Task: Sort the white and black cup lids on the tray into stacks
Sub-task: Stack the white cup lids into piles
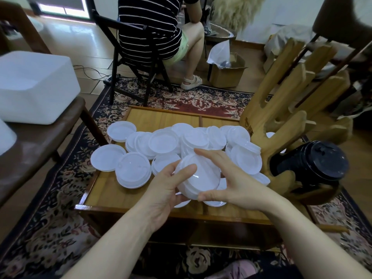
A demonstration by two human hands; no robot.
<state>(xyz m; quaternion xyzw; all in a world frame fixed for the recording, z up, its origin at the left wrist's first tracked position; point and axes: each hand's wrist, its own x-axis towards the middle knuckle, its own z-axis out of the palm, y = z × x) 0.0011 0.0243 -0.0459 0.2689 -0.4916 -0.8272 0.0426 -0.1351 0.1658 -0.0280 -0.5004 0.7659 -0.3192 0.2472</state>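
Observation:
A short stack of white lids [198,176] is held tilted above the wooden tray [112,195]. My left hand [167,186] grips its left edge, with the thumb on top. My right hand [231,178] holds its right side, fingers curved over the far rim and thumb at the near rim. Several loose white lids [165,140] lie scattered and overlapping across the tray behind the hands. A stack of black lids [320,160] lies on its side in a wooden rack [281,125] at the tray's right.
A person in a striped shirt sits on a black chair [128,57] beyond the tray. A white foam box [34,87] rests on a brown seat at left. A cardboard box [227,71] stands on the floor behind. A patterned rug [50,208] surrounds the tray.

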